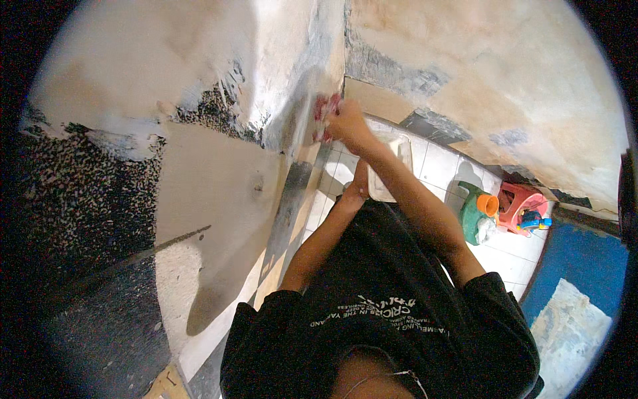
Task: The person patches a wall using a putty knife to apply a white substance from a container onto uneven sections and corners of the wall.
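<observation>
Presently, your right hand is clamped on a blurred red object at its left; your left hand, beside the white tray, cannot be judged.

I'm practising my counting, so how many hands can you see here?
2. The right hand grips a blurred red thing by the wall. The left hand is at the pale tray, partly hidden. I see no others.

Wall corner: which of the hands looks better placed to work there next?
Right, probably: the right hand holds a blurred reddish thing near the wall corner; the left hand is nearer the body, apparently supporting a whitish tray.
</observation>
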`<action>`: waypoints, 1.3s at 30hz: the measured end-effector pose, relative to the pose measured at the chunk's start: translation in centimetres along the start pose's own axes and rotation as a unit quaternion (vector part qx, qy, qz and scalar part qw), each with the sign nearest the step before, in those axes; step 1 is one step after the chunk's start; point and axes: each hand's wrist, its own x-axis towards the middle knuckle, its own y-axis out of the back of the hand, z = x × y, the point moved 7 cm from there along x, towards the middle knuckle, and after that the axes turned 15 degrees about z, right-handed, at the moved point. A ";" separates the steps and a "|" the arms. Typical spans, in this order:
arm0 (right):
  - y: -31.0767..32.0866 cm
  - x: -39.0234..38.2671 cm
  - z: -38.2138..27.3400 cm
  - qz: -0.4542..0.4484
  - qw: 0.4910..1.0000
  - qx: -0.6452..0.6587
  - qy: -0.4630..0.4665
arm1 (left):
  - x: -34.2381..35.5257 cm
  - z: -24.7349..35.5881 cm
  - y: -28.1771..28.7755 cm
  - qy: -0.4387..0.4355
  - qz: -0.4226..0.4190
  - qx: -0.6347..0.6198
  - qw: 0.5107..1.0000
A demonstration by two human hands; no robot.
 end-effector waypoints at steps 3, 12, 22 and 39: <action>-3.5 -1.0 0.6 -0.074 0.984 0.153 -0.059 | -0.2 0.2 1.2 0.000 0.010 0.000 1.000; 6.1 -7.0 -20.9 -0.066 0.910 0.409 0.017 | 0.8 -1.6 -5.8 0.116 -0.176 -0.104 0.972; 0.2 5.7 1.7 0.086 0.993 -0.065 0.045 | 1.7 -1.6 -5.2 0.044 -0.087 0.024 0.995; 7.6 21.3 -1.9 0.139 0.890 -0.279 0.332 | 1.1 -1.5 -8.0 0.120 -0.122 -0.031 0.985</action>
